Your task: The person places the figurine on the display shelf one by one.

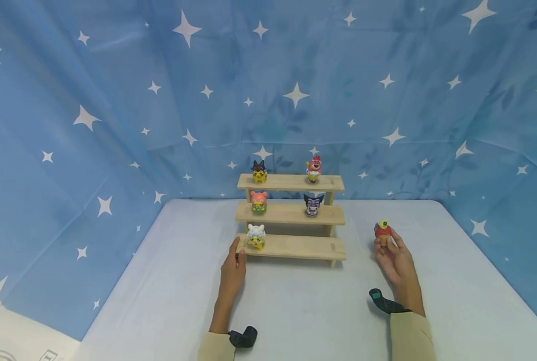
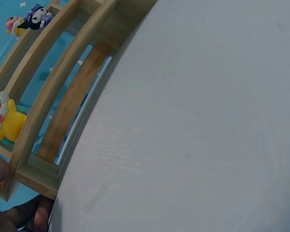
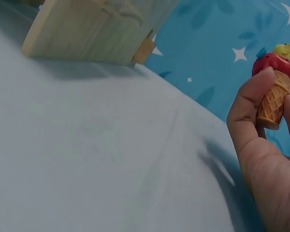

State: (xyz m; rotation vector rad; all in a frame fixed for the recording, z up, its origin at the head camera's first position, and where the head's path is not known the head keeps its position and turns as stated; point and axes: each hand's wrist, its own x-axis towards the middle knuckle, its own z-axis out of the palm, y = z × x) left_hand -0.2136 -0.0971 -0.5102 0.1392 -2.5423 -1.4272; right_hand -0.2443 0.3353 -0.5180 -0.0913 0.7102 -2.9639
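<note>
My right hand [image 1: 396,260] pinches a toy ice cream cone [image 3: 274,99] between thumb and fingers, above the table to the right of the shelf. The cone has a red top, a yellow piece and a blue piece on it, and a brown waffle base. With thumb and fingers, my left hand [image 1: 233,271] grips the left end of the lowest step of a three-step wooden display shelf [image 1: 297,245]. Close to that hand, a yellow figurine with a white hood [image 1: 256,236] stands on the lowest step.
On the middle step stand a pink-hooded figurine [image 1: 259,203] and a black-and-purple figurine [image 1: 312,205]. The top step holds a yellow figurine with a dark hood [image 1: 259,172] and a pink bear figurine [image 1: 314,169]. A blue starry curtain [image 1: 268,65] hangs behind the white table [image 1: 291,311].
</note>
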